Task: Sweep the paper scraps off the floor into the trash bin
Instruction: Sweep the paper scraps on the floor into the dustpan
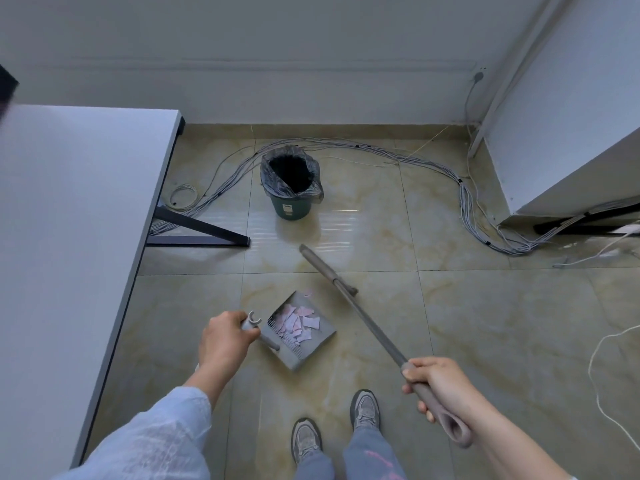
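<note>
On the floor, the dustpan [300, 329], gripped by the left hand [224, 339], held nearly all paper scraps [298, 323]; the right hand [437, 384] clasped the broom [360, 311]. Next, probably: tip into the trash bin [291, 183].

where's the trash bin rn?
Head view, upper centre: the green trash bin with a black liner stands on the floor tiles beyond the dustpan, beside the cable bundle near the far wall.

Nothing here can be read. The green trash bin [290, 206] carries a small pale label [286, 208] on its side, but its print is too tiny and blurred to make out.
</note>
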`<action>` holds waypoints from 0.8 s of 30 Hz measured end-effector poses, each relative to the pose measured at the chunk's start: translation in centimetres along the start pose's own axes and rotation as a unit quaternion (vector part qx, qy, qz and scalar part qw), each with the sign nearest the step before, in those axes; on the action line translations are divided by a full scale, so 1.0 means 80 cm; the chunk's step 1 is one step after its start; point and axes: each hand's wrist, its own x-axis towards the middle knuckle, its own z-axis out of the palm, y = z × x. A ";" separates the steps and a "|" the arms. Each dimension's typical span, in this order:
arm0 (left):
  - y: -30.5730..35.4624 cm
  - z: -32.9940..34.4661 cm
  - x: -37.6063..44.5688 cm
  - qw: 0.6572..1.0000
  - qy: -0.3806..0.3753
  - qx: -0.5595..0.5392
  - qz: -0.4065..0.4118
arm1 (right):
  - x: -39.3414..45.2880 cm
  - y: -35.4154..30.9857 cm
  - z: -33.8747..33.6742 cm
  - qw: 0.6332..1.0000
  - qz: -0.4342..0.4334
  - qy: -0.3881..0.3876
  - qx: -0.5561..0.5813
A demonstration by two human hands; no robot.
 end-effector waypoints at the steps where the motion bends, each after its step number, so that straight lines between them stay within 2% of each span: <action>1: -0.003 -0.001 -0.004 1.000 0.002 0.003 -0.002 | 0.009 -0.006 0.000 1.000 -0.007 0.009 -0.004; 7: -0.018 -0.004 -0.012 0.999 0.016 -0.008 -0.039 | 0.056 -0.024 0.024 0.998 -0.018 0.035 -0.049; 12: -0.027 -0.004 -0.006 0.999 0.020 -0.015 -0.047 | 0.041 0.013 0.056 0.992 -0.001 0.028 -0.124; 18: -0.036 -0.002 -0.003 0.999 0.015 -0.020 -0.039 | -0.003 -0.008 0.005 0.990 0.007 -0.062 -0.126; 24: -0.045 -0.002 -0.011 0.999 0.016 -0.018 -0.027 | -0.028 -0.012 -0.009 0.991 -0.030 -0.035 -0.128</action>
